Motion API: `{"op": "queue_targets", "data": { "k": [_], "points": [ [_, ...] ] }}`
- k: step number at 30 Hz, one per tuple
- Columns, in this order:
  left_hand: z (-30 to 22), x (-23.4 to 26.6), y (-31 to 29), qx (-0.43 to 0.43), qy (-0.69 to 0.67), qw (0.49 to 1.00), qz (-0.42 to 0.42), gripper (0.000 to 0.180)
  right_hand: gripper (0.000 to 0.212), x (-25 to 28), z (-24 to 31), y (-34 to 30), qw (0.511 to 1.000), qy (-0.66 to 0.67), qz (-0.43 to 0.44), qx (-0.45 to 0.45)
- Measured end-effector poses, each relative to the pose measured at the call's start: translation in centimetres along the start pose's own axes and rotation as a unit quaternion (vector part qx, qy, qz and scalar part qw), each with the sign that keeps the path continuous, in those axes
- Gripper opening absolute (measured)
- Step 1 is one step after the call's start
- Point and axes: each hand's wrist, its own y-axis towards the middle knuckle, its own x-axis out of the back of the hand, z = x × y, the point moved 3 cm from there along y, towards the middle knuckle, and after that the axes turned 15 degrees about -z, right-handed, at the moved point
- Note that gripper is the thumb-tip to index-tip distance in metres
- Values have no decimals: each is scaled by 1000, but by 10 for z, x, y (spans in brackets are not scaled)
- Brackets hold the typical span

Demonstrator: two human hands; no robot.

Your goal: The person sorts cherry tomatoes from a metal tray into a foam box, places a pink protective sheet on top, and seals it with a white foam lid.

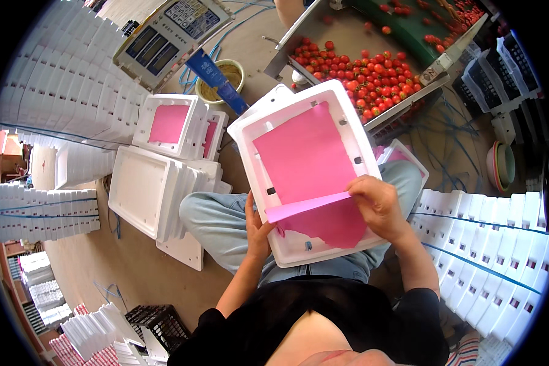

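Observation:
A shallow white foam box (368, 146) rests tilted across my lap. Pink paper (305, 152) lines its floor, and the near part of the paper is lifted into a raised fold with a ragged lower edge. My right hand (377, 206) pinches the right end of that fold between thumb and fingers, by the box's right wall. My left hand (258, 232) is closed around the box's left rim, fingers along the outside and thumb beside the fold's left end. The undersides of the fingers are hidden.
Beyond the box stands a metal-sided bin of small red tomatoes (378, 76). A scale (171, 39) and a yellowish bucket (241, 72) are at the far left. Foam boxes (140, 189) stand at my left; strapped white stacks (488, 244) rise at my right. A black crate (158, 323) sits lower left.

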Motion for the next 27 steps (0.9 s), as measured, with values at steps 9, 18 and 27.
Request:
{"op": "queue_targets", "data": {
  "k": [9, 18, 27],
  "points": [
    [-15, 56, -13, 9, -39, 994, -99, 82, 13, -17, -33, 3, 907, 280, -290, -119],
    [29, 13, 84, -9, -17, 990, -140, 79, 14, 171, -179, -93, 768, 248, -545, -226],
    [58, 25, 171, -1, 206, 953, -221, 81, 23, 128, -391, -255, 617, 304, -586, -429]
  ]
}}
